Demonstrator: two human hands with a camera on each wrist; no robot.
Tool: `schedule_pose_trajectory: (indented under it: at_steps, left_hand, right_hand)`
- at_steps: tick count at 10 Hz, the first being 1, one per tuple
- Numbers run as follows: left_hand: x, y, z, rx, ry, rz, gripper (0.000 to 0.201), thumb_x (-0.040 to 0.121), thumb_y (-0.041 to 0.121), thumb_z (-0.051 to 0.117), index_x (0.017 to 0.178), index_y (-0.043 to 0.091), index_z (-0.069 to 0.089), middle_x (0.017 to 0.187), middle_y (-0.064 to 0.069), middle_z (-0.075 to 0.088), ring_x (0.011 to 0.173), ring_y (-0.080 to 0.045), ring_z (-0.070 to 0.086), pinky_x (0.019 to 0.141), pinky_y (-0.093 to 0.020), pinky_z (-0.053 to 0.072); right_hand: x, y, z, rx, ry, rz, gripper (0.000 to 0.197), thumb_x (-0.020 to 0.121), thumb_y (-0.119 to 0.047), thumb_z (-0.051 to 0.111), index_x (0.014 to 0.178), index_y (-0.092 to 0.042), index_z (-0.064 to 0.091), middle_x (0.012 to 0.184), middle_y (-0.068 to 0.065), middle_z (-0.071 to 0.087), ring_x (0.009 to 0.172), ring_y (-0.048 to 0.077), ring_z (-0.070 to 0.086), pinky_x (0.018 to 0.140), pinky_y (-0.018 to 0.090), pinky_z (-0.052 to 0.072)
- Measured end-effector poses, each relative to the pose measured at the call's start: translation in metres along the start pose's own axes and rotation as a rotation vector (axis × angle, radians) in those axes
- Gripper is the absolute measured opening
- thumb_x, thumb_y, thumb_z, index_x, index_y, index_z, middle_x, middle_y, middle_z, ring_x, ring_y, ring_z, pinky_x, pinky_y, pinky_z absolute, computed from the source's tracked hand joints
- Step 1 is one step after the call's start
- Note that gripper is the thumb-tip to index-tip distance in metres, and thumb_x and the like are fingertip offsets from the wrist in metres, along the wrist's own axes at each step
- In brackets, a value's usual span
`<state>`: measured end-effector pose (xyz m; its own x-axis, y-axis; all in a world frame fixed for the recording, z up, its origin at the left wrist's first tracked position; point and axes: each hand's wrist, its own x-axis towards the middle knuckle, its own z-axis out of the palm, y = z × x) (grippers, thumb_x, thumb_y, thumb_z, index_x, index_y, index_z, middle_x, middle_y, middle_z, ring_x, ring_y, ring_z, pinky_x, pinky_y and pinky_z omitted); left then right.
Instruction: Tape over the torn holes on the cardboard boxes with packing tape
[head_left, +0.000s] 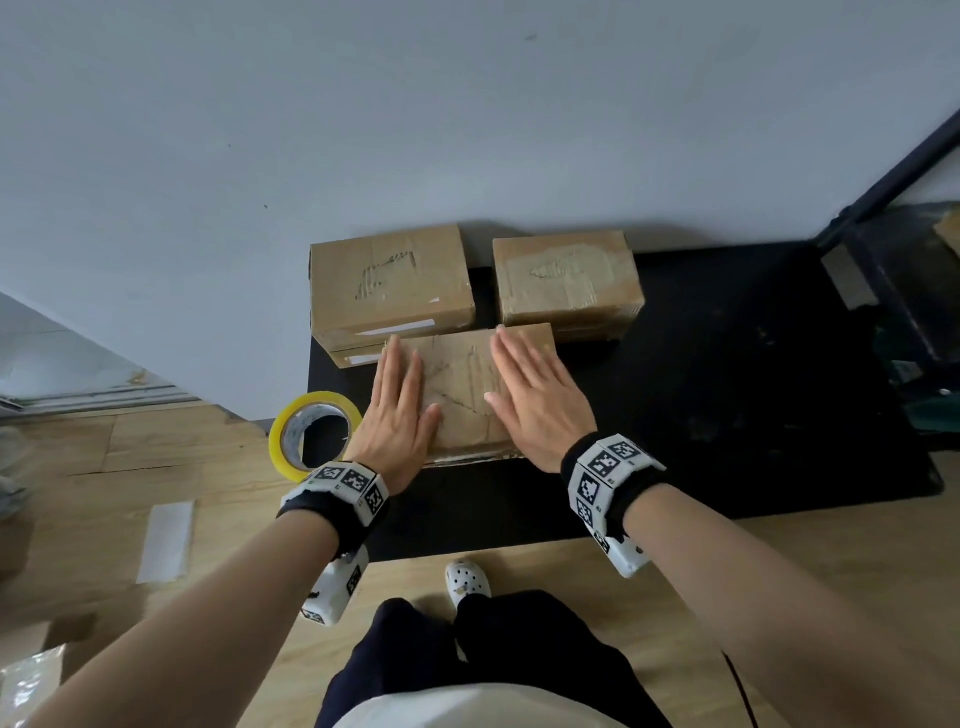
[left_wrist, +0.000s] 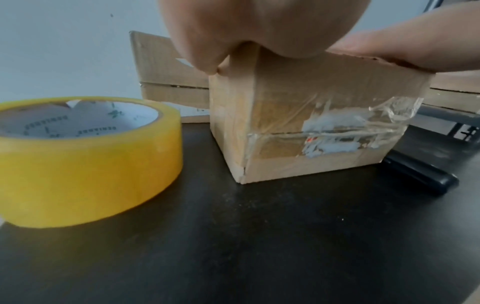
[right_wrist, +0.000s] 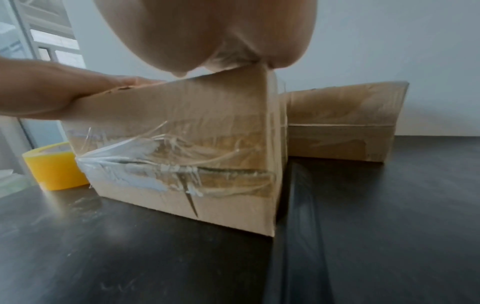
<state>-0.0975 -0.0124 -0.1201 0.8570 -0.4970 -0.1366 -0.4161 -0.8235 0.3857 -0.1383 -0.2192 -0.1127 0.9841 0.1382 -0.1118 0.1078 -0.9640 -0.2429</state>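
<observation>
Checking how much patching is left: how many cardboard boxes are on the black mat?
3. One near box lies under both flat hands, one stands at the back left, and one at the back right, by the wall. Others may be out of view.

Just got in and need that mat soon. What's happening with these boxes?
A person is patching cardboard boxes with tape. Both the left hand and the right hand lie flat, fingers straight, on top of the nearest box, pressing it down. The yellow tape roll lies untouched beside the left hand. Behind, the right rear box already has glossy tape over its tear; the left rear box shows a tear that looks uncovered.
</observation>
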Motion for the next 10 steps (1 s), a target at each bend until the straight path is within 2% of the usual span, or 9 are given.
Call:
schedule_pose_trajectory:
  at_steps: [1, 2, 3, 4, 5, 6, 8, 9, 10]
  left_hand:
    - [-0.001, 0.008, -0.002, -0.06, -0.022, -0.086, 0.066, 0.099, 0.043, 0.019, 0.148, 0.005, -0.005, 0.155, -0.008, -0.021, 0.141, -0.018, -0.024, 0.118, -0.034, -0.006]
    - [0.0, 0.01, -0.006, -0.182, -0.004, -0.114, 0.067, 0.099, 0.04, 0.025, 0.148, 0.009, -0.009, 0.154, -0.004, -0.024, 0.142, -0.017, -0.02, 0.116, -0.03, -0.004]
    - [0.002, 0.011, -0.011, -0.452, 0.021, -0.232, 0.067, 0.099, 0.036, 0.028, 0.148, 0.015, -0.013, 0.155, 0.001, -0.02, 0.144, -0.015, -0.005, 0.11, -0.02, 0.002]
    - [0.004, 0.012, -0.011, -0.703, 0.02, -0.331, 0.066, 0.1, 0.032, 0.031, 0.148, 0.017, -0.012, 0.158, 0.0, -0.005, 0.144, -0.016, 0.005, 0.115, -0.025, 0.006]
    - [0.006, 0.013, -0.01, -0.733, 0.01, -0.353, 0.068, 0.1, 0.026, 0.035, 0.148, 0.017, -0.012, 0.157, -0.001, 0.0, 0.143, -0.017, 0.01, 0.116, -0.029, 0.009]
    - [0.007, 0.015, -0.013, -0.732, -0.002, -0.366, 0.07, 0.099, 0.022, 0.038, 0.148, 0.016, -0.012, 0.157, -0.003, 0.003, 0.142, -0.019, 0.012, 0.115, -0.03, 0.011]
    - [0.0, 0.002, -0.022, -0.255, -0.032, -0.247, 0.061, 0.1, 0.039, 0.025, 0.15, 0.017, -0.001, 0.158, 0.0, -0.004, 0.146, -0.018, -0.003, 0.119, -0.032, 0.003]
    - [0.0, -0.001, -0.043, -0.038, -0.054, -0.161, 0.057, 0.1, 0.04, 0.022, 0.15, 0.017, 0.008, 0.158, 0.0, 0.005, 0.146, -0.019, 0.0, 0.118, -0.036, 0.008]
    - [0.006, 0.001, -0.078, 0.092, -0.019, -0.077, 0.05, 0.099, 0.039, 0.025, 0.145, 0.019, 0.024, 0.151, -0.003, 0.031, 0.141, -0.022, 0.024, 0.113, -0.039, 0.026]
  right_hand:
    - [-0.003, 0.003, 0.002, 0.012, 0.008, 0.06, 0.065, 0.098, -0.048, 0.007, 0.152, -0.013, 0.0, 0.161, 0.002, -0.002, 0.148, 0.017, -0.005, 0.121, 0.039, 0.005]
    - [-0.003, 0.003, 0.0, 0.105, 0.018, 0.057, 0.063, 0.1, -0.045, 0.016, 0.152, -0.013, 0.0, 0.161, 0.001, -0.005, 0.146, 0.014, -0.01, 0.121, 0.038, 0.003]
    - [-0.009, 0.011, -0.009, 0.394, 0.032, 0.137, 0.069, 0.102, -0.035, 0.034, 0.151, -0.016, -0.01, 0.159, -0.002, -0.018, 0.142, 0.007, -0.017, 0.118, 0.028, -0.001]
    - [-0.014, 0.012, -0.014, 0.609, -0.015, 0.279, 0.069, 0.103, -0.031, 0.034, 0.151, -0.019, -0.015, 0.158, -0.002, -0.021, 0.146, 0.014, 0.003, 0.11, 0.021, 0.014]
    - [-0.014, 0.006, -0.011, 0.646, -0.035, 0.314, 0.067, 0.103, -0.029, 0.033, 0.151, -0.017, -0.012, 0.159, -0.001, -0.018, 0.142, 0.018, 0.021, 0.098, 0.016, 0.022]
    - [-0.013, 0.006, -0.011, 0.691, -0.034, 0.321, 0.066, 0.103, -0.028, 0.034, 0.152, -0.018, -0.01, 0.16, -0.002, -0.017, 0.145, 0.016, 0.014, 0.101, 0.016, 0.017]
    - [-0.026, 0.011, -0.023, 0.418, -0.019, 0.208, 0.063, 0.102, -0.036, 0.035, 0.153, -0.014, 0.005, 0.161, -0.001, -0.005, 0.147, 0.013, 0.004, 0.114, 0.025, 0.011]
    - [-0.025, -0.001, -0.037, 0.286, -0.027, 0.185, 0.058, 0.102, -0.036, 0.035, 0.152, -0.014, 0.016, 0.161, 0.0, 0.006, 0.146, 0.015, 0.015, 0.116, 0.032, 0.02]
    - [-0.012, -0.014, -0.061, 0.211, -0.06, 0.206, 0.047, 0.103, -0.035, 0.03, 0.144, -0.013, 0.037, 0.154, 0.002, 0.029, 0.137, 0.021, 0.036, 0.109, 0.041, 0.035]
